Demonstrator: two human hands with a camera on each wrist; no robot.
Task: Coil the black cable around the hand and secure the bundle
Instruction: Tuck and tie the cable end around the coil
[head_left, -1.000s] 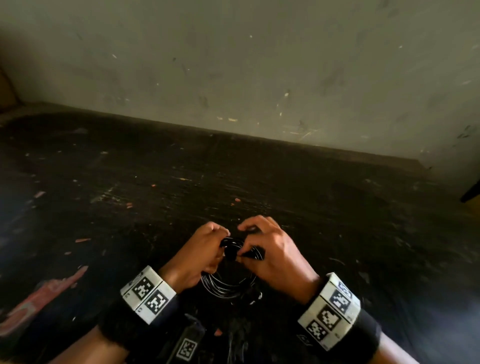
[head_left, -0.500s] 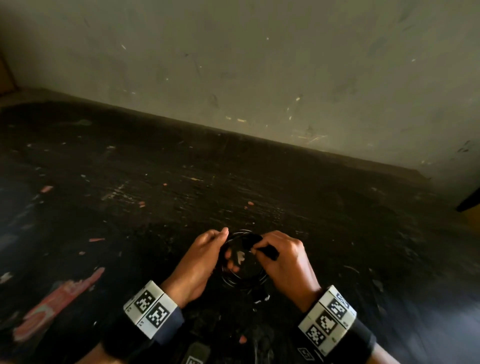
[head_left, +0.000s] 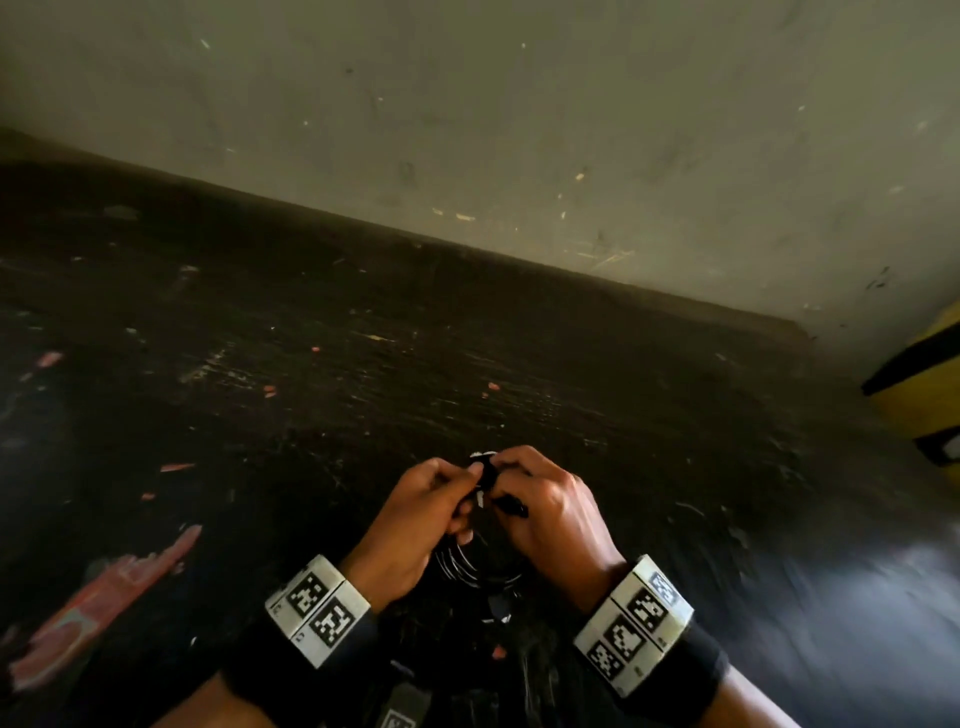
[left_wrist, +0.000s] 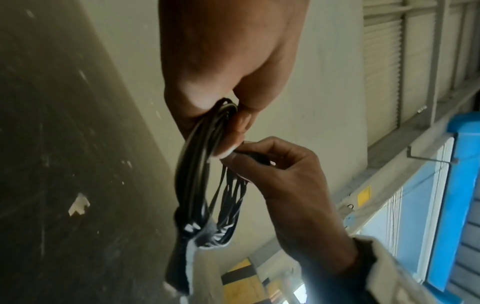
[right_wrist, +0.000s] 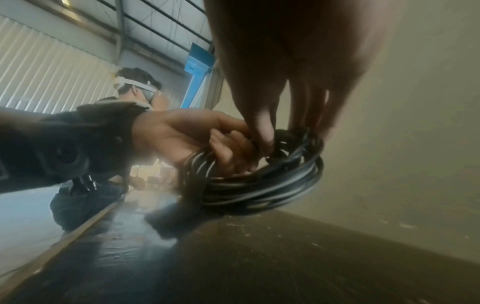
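The black cable (head_left: 470, 569) is a coil of several loops hanging between my two hands over the dark surface. My left hand (head_left: 470, 475) pinches the top of the coil (left_wrist: 200, 164) between thumb and fingers. Close beside it, my right hand (head_left: 498, 486) pinches the cable's loose end (left_wrist: 257, 159) against the bundle, its fingertips curled onto the top of the coil (right_wrist: 272, 181). A grey-and-black strap (left_wrist: 193, 244) hangs from the coil's lower part. What lies between the fingertips is hidden in the head view.
The dark scuffed surface (head_left: 363, 364) runs back to a pale wall (head_left: 519, 130). A yellow and black object (head_left: 930, 395) stands at the right edge. Pink paint marks (head_left: 104, 597) lie at the left. A seated person (right_wrist: 85, 185) shows in the right wrist view.
The hands have come together at the top of the coil. The ring, held open between them half a second ago, now hangs below the fingers.
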